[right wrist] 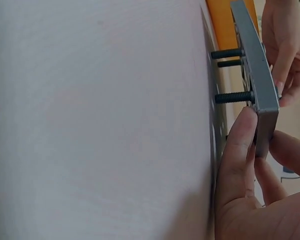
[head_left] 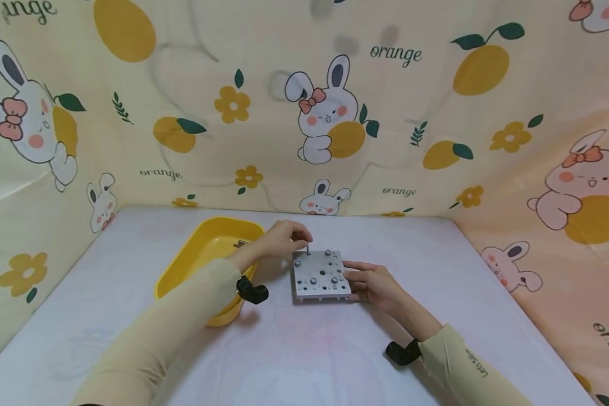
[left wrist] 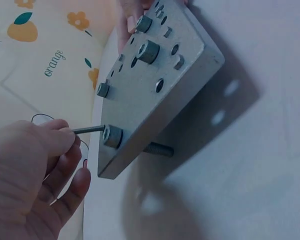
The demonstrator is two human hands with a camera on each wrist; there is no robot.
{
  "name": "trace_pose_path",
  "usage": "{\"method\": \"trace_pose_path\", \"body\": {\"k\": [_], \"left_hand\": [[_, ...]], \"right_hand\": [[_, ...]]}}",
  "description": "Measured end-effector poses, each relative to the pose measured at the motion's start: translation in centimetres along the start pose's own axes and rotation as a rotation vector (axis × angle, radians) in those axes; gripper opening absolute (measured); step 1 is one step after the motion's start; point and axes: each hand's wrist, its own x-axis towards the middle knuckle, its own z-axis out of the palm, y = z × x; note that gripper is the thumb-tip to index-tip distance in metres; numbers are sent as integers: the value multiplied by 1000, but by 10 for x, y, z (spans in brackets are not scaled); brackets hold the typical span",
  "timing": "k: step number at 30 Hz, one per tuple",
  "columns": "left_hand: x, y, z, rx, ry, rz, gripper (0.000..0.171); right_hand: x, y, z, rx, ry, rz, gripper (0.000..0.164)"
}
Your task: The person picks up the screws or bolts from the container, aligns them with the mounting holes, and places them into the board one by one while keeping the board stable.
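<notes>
A flat metal plate (head_left: 312, 277) with drilled holes and several socket-head bolts stands out from the white table surface. My left hand (head_left: 283, 239) pinches a thin hex key (left wrist: 89, 130) between thumb and fingers. The key's tip sits in the head of a bolt (left wrist: 112, 136) near one corner of the plate. On the opposite side, my right hand (head_left: 376, 285) grips the plate's edge, with the thumb on one face and fingers on the other. Threaded bolt shanks (right wrist: 234, 97) stick out from the plate's underside.
Left of the plate stands a yellow plastic basket (head_left: 205, 256), partly behind my left forearm. Several small dark metal pieces (head_left: 240, 243) lie in it. A patterned cloth (head_left: 264, 135) with rabbits and oranges encloses the table (head_left: 304, 355) at the back and sides.
</notes>
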Motion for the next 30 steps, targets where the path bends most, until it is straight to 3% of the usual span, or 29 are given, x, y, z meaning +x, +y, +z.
{"method": "trace_pose_path", "body": {"k": [15, 23, 30], "left_hand": [[4, -2, 5, 28, 10, -33, 16], [3, -3, 5, 0, -44, -31, 17], [4, -5, 10, 38, -80, -37, 17]], "right_hand": [[-1, 1, -2, 1, -30, -8, 50], [-1, 0, -1, -13, -16, 9, 50], [-1, 0, -1, 2, -21, 12, 48]]}}
